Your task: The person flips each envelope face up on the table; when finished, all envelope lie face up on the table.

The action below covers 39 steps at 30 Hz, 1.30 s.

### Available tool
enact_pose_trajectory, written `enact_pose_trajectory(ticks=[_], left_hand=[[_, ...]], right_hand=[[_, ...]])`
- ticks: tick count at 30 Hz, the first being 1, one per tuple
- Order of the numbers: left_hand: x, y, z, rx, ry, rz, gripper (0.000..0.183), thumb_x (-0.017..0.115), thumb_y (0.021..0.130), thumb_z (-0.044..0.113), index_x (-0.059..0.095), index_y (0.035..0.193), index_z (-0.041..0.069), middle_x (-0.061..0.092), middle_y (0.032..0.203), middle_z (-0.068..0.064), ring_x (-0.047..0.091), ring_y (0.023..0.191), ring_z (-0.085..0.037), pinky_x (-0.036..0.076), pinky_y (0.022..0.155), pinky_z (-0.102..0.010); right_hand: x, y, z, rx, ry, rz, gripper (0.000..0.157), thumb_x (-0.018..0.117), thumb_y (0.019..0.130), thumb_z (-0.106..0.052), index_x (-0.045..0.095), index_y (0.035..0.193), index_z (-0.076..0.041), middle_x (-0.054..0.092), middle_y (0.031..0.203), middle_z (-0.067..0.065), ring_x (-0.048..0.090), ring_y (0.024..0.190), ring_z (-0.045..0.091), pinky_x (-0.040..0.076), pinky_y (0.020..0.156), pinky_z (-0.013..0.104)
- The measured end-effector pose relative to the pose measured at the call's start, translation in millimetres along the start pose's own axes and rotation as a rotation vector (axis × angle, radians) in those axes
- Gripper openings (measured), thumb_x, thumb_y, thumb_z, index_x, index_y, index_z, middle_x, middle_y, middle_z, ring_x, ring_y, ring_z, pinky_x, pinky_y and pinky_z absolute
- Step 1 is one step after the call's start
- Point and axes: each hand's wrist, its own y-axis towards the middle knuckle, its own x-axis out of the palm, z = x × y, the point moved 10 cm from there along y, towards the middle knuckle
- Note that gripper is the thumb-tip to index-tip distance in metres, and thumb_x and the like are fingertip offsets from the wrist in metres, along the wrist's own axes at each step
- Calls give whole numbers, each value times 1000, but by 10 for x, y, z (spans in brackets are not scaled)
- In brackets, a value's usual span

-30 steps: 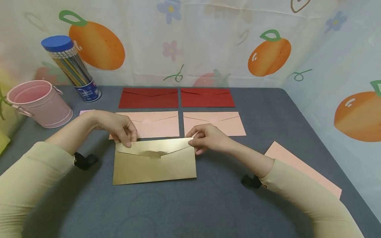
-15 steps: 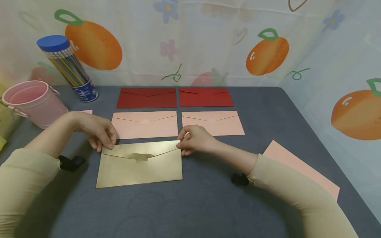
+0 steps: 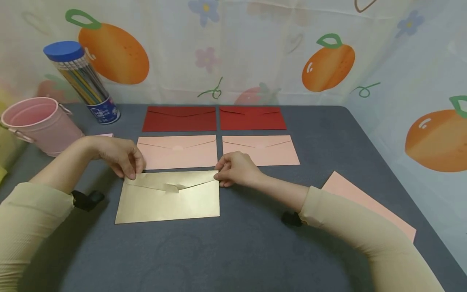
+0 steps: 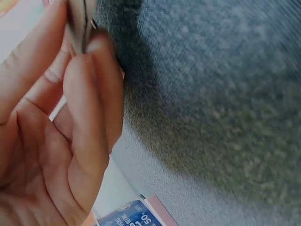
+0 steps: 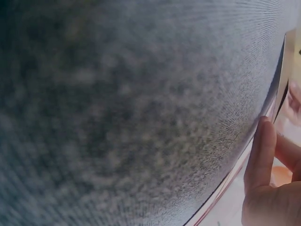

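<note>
A gold envelope [image 3: 168, 207], flap side up, is pinched at both upper corners. My left hand [image 3: 118, 156] grips its upper left corner between thumb and fingers. At the upper right corner my right hand [image 3: 237, 168] pinches the edge. Just beyond it lie a left peach envelope [image 3: 178, 159] and a right peach envelope [image 3: 262, 153], side by side. In the left wrist view the thumb and fingers close on the envelope's edge [image 4: 81, 23]. The right wrist view shows the gold envelope's edge [image 5: 289, 52] near the fingers. Whether the envelope touches the table cannot be told.
Two red envelopes [image 3: 178, 122] lie in the back row. A pink bucket [image 3: 47, 132] and a blue-lidded pencil tub [image 3: 84, 79] stand at the left. Another peach piece [image 3: 368, 207] lies partly under the right forearm on the grey table [image 3: 255, 251].
Both hands have carried the gold envelope to the left, into line below the left peach envelope. In the last half second it has shifted slightly away from me. The other envelopes stay put.
</note>
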Motion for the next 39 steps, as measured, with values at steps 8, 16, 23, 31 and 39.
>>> enact_pose_trajectory(ticks=[8, 16, 23, 31, 39], left_hand=[[7, 0, 38, -21, 70, 31, 22, 75, 82, 6, 64, 93, -9, 58, 71, 5, 52, 66, -9, 48, 60, -21], [-10, -20, 82, -41, 113, 58, 16, 76, 82, 5, 66, 89, -5, 57, 72, 5, 52, 68, -11, 50, 62, -22], [-14, -31, 84, -43, 121, 72, 15, 76, 82, 6, 67, 89, -4, 57, 72, 6, 50, 68, -10, 48, 61, -22], [-6, -19, 83, -47, 117, 63, 14, 76, 82, 7, 68, 87, -2, 56, 72, 6, 49, 69, -10, 47, 62, -23], [-12, -27, 84, -63, 98, 68, 9, 74, 84, 8, 68, 87, 2, 56, 71, 6, 50, 68, -10, 48, 63, -24]], right_hand=[[37, 11, -13, -4, -9, -7, 19, 76, 82, -4, 69, 99, -2, 75, 78, 11, 66, 56, 8, 60, 60, 27], [35, 34, -30, -36, -18, -1, 16, 76, 82, -4, 70, 97, -1, 74, 79, 12, 66, 56, 8, 60, 59, 27], [31, 45, -15, -39, -21, -2, 14, 75, 83, -2, 71, 96, -1, 75, 82, 13, 66, 56, 8, 60, 59, 27], [28, 44, -6, -35, -20, -16, 13, 71, 85, 0, 71, 98, -1, 74, 81, 13, 66, 58, 8, 60, 60, 27], [30, 28, 1, -31, -25, -53, 13, 70, 88, -5, 70, 101, -2, 73, 85, 13, 67, 60, 11, 61, 61, 29]])
